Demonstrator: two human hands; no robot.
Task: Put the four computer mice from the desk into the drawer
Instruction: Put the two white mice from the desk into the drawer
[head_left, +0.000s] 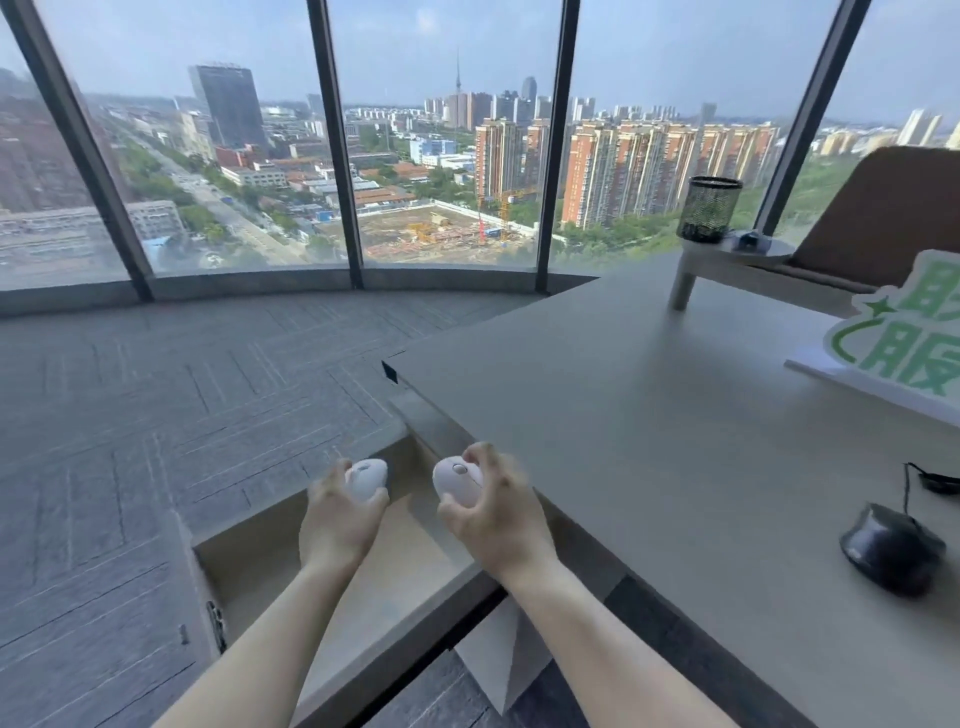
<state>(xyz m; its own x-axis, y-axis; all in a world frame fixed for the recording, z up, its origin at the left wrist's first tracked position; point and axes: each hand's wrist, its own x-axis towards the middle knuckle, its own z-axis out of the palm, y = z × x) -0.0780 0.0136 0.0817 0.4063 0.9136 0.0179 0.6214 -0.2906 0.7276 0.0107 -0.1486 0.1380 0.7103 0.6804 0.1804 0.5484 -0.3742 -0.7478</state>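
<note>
My left hand (340, 514) grips a white mouse (367, 478) over the open drawer (249, 566) to the left of the desk. My right hand (493, 506) holds a second white mouse (457, 480), with its scroll wheel facing up, above the drawer's right side by the desk edge. A black wired mouse (891, 551) lies on the grey desk (649, 415) at the lower right, its cable running up and to the right. The drawer's inside looks pale and bare where it shows between my arms.
A white sign with green characters (904, 338) stands at the desk's right. A black mesh pen holder (709, 208) sits on a small raised shelf (737, 257) at the back, with a brown chair (893, 208) behind. Grey carpet and tall windows lie to the left.
</note>
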